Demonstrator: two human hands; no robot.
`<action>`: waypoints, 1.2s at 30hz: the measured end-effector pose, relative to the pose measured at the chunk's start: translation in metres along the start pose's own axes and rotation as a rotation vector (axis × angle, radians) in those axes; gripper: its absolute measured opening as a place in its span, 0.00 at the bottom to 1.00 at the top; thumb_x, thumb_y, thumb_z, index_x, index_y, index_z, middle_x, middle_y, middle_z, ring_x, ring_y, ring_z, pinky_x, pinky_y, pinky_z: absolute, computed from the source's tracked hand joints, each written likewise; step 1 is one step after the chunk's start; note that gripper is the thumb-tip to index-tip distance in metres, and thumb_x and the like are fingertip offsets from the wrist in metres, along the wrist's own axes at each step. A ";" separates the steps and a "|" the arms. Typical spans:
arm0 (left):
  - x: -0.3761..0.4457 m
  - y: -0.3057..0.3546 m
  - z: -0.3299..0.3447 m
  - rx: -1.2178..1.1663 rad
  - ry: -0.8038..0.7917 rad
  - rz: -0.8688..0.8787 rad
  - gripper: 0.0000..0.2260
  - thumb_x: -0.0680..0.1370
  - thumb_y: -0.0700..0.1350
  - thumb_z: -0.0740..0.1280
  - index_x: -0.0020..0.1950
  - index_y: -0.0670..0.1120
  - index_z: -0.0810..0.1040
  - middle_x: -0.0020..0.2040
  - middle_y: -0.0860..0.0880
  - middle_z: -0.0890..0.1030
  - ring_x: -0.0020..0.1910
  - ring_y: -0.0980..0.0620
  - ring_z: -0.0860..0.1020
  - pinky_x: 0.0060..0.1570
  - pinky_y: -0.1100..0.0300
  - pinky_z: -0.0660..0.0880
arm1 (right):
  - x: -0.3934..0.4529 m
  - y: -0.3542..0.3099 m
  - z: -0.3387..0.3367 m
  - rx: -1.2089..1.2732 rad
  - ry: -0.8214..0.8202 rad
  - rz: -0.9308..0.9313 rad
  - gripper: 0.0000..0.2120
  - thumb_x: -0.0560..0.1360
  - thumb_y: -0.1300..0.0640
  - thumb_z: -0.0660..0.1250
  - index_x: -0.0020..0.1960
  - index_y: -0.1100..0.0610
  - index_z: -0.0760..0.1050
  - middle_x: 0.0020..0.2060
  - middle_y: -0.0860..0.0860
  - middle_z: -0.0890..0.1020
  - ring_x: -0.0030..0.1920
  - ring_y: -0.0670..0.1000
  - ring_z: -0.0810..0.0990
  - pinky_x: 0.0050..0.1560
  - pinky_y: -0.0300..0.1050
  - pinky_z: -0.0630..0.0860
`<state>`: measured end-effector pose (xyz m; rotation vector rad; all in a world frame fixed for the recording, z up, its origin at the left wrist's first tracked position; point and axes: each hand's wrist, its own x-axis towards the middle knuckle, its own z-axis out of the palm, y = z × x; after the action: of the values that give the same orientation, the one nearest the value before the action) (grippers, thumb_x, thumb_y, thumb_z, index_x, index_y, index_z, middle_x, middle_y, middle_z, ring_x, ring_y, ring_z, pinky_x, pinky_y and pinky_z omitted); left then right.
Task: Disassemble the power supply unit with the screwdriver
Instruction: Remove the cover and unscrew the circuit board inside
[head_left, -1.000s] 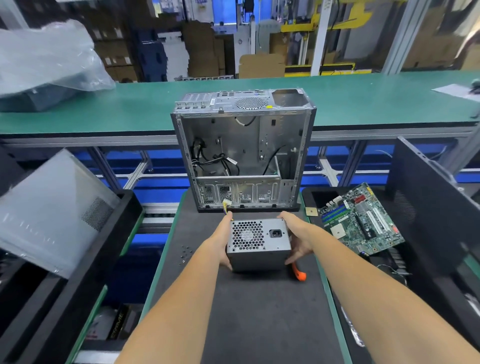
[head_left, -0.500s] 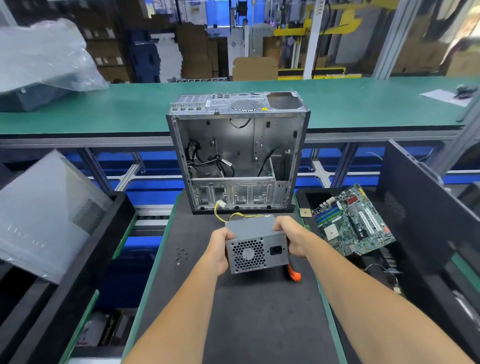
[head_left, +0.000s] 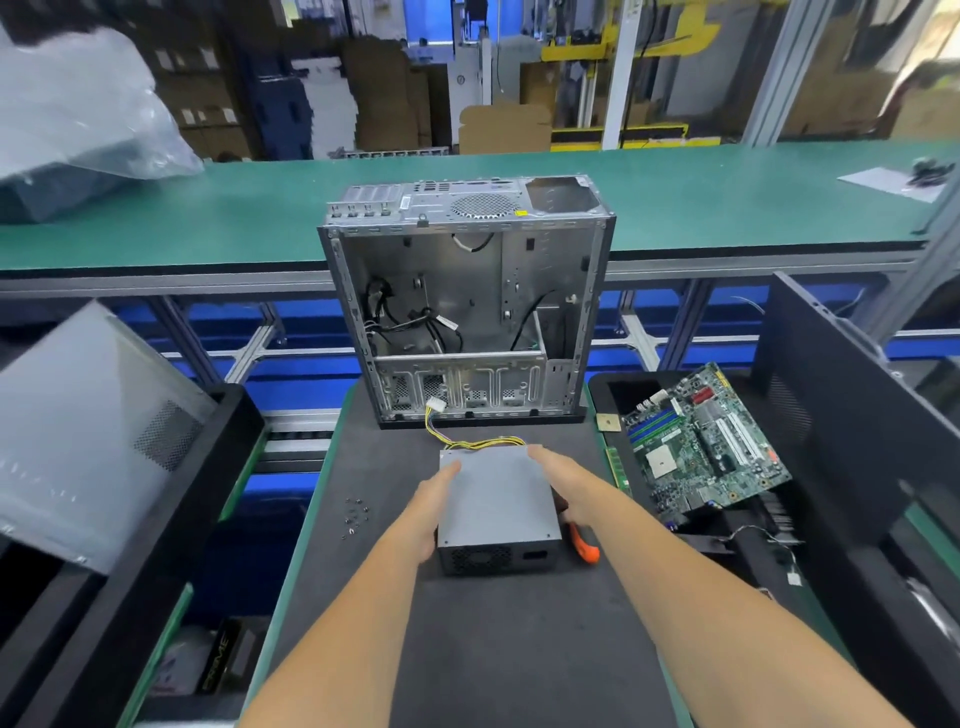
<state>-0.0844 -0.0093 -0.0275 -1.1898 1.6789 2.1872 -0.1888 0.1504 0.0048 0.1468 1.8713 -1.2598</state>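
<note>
1. Your two forearms reach forward over the dark mat (head_left: 519, 649), one from each lower corner of the view.
2. The power supply unit (head_left: 496, 499) lies flat on that mat between your hands, its broad grey face up and its vented end with the socket turned toward you.
3. Your left hand (head_left: 428, 506) rests against the unit's left side, fingers stretched forward along the edge rather than curled; the thumb is not clearly visible.
4. Your right hand (head_left: 569, 488) lies on the unit's right edge, fingers extended toward the far corner. Whether the thumb wraps the side I cannot tell.
5. The screwdriver (head_left: 584, 545), with its orange handle, lies on the mat just beside the unit's right side, partly hidden under your right wrist.
6. A small scatter of loose screws (head_left: 356, 517) sits on the mat to the left of your left hand, apart from the unit.
7. Yellow and black wires (head_left: 483, 442) run from the unit's far end to a white connector (head_left: 435, 404) by the foot of the case.
8. The open computer case (head_left: 462, 306) stands upright at the mat's far end, cables hanging inside.
9. To the right, a green motherboard (head_left: 701, 447) lies tilted in a black bin (head_left: 831, 395).
10. Beyond the case runs a green conveyor belt (head_left: 675, 208).
</note>
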 end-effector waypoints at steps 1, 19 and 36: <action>0.001 0.003 0.001 0.030 -0.011 -0.015 0.25 0.78 0.61 0.60 0.68 0.46 0.70 0.61 0.46 0.78 0.58 0.47 0.78 0.63 0.48 0.73 | 0.001 -0.001 0.001 -0.029 -0.005 0.010 0.32 0.80 0.38 0.55 0.78 0.52 0.54 0.77 0.51 0.59 0.75 0.56 0.60 0.74 0.58 0.57; 0.026 0.009 0.013 0.166 0.251 -0.116 0.36 0.75 0.69 0.53 0.73 0.44 0.63 0.69 0.46 0.69 0.64 0.42 0.71 0.61 0.50 0.70 | 0.021 -0.011 0.008 -0.092 0.098 0.099 0.36 0.80 0.36 0.52 0.79 0.58 0.51 0.78 0.55 0.54 0.77 0.57 0.56 0.75 0.55 0.55; 0.019 0.021 -0.001 0.221 0.089 -0.085 0.29 0.78 0.65 0.52 0.70 0.47 0.70 0.66 0.46 0.74 0.62 0.45 0.74 0.65 0.48 0.70 | 0.007 -0.034 0.017 -0.934 0.400 -0.368 0.13 0.78 0.56 0.59 0.60 0.60 0.70 0.58 0.57 0.74 0.55 0.58 0.76 0.46 0.48 0.72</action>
<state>-0.1082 -0.0245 -0.0244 -1.2887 1.8127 1.8684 -0.2009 0.1176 0.0214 -0.4976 2.7345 -0.4650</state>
